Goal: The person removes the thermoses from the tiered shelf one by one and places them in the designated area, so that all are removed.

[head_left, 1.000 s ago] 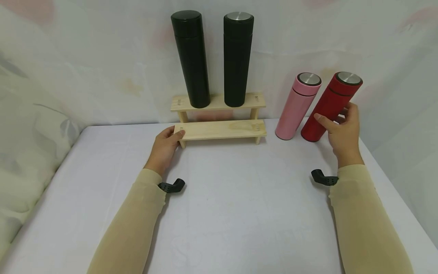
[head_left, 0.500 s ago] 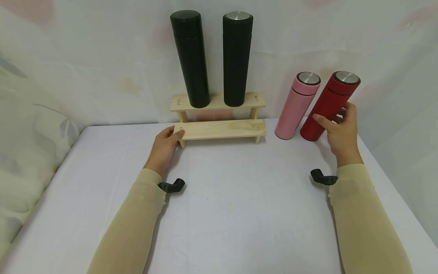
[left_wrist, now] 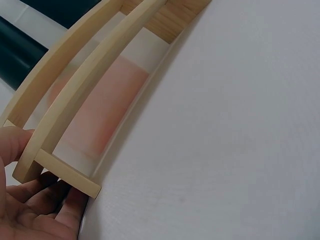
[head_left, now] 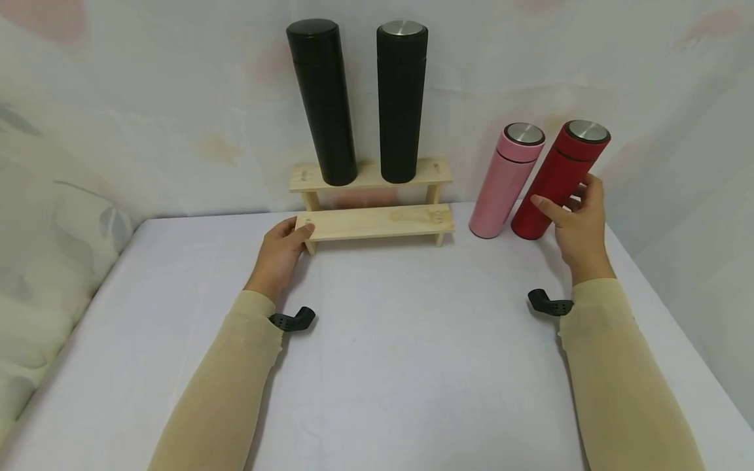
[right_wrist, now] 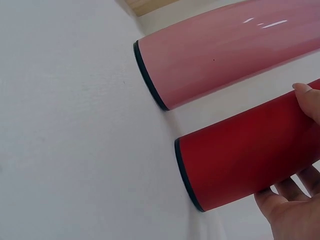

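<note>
My left hand (head_left: 279,254) grips the left end of the lower step of a two-tier wooden stand (head_left: 377,222), thumb on top and fingers beneath. In the left wrist view the thumb (left_wrist: 14,142) lies against the end of the wooden slat. At the right, my right hand (head_left: 580,226) holds a red thermos bottle (head_left: 556,180) low on its body, thumb on the near side and fingers round the far side. The red bottle (right_wrist: 245,150) stands on the table beside a pink thermos bottle (head_left: 506,180), with a narrow gap between their bases.
Two black thermos bottles stand on the stand's upper step: one with a black lid (head_left: 324,104), the other with a silver-topped lid (head_left: 402,104). A white cloth covers the table (head_left: 400,347). A pale patterned curtain (head_left: 194,98) hangs behind.
The view shifts slightly, so everything sits a little further left in the frame. Both hands keep their holds, and the bottles and stand stay in place relative to one another.
</note>
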A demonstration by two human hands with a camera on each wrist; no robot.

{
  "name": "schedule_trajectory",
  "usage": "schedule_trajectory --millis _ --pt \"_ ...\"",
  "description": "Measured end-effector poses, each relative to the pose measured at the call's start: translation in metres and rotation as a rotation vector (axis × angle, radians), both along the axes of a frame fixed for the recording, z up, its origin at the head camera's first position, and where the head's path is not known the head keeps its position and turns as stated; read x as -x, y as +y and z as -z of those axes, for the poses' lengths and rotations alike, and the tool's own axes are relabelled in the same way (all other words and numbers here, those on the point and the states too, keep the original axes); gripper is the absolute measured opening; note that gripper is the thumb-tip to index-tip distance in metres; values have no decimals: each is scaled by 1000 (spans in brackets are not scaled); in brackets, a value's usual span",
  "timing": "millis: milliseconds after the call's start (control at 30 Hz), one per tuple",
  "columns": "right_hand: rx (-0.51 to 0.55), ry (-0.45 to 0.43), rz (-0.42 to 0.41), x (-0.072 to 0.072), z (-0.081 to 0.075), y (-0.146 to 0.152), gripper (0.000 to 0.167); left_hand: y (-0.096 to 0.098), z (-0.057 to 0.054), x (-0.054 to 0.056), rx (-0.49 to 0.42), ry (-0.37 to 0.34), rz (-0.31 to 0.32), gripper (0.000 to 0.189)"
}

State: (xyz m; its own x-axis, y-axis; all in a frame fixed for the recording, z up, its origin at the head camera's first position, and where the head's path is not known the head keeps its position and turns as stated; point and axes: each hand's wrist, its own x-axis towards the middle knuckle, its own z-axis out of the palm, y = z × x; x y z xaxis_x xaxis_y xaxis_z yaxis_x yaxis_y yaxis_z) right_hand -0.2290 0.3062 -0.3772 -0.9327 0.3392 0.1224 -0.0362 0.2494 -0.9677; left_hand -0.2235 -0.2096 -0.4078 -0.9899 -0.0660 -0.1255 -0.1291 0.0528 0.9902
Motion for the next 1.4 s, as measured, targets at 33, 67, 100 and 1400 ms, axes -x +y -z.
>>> schedule_trajectory --millis 33,67,100,1400 --pt "0 -1 1 0 0 0 82 0 0 0 2 -1 0 69" --pt "-1 -3 2 0 0 -1 82 0 0 -1 4 -2 1 69" --pt "-1 -3 1 0 0 -1 82 0 0 -1 5 -1 1 69" --pt "288 280 21 -22 -45 10 51 -1 1 -1 -25 18 6 68"
